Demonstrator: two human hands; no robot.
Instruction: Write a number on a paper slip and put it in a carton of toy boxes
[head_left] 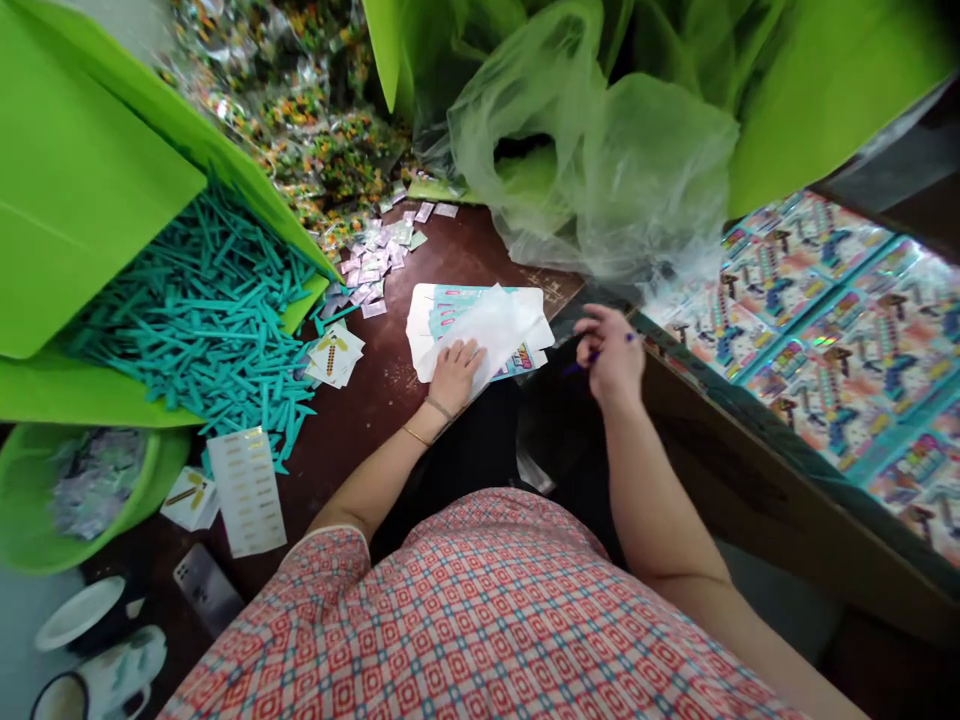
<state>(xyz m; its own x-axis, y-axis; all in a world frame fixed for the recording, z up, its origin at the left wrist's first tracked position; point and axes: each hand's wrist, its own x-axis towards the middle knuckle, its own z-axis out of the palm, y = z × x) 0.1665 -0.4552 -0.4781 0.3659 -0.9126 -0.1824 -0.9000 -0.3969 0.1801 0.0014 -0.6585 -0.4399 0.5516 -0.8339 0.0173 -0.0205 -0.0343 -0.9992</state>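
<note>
My left hand point(456, 376) lies flat with its fingers stretched out on a whitish translucent sheet point(491, 322). Under the sheet is a fanned stack of printed cards point(442, 302), white and turquoise with lettering, partly covered. My right hand point(613, 360) hangs off the table's edge, right of the stack and apart from it. Its fingers are curled around a thin dark blue pen point(630, 337), of which only short pieces show. Left of my left hand, small white cards with a gold pickaxe picture point(335, 355) rest beside a heap of turquoise plastic sticks point(217, 310).
Green boxes point(82, 190) stand at left and back, with clear plastic bags point(555, 130) hanging over the rear. Small shiny packets point(375, 262) lie on the brown table point(367, 400). Shiny printed packs point(825, 330) fill a carton at right. A phone point(208, 588), mug point(124, 665) and green tub point(169, 470) are lower left.
</note>
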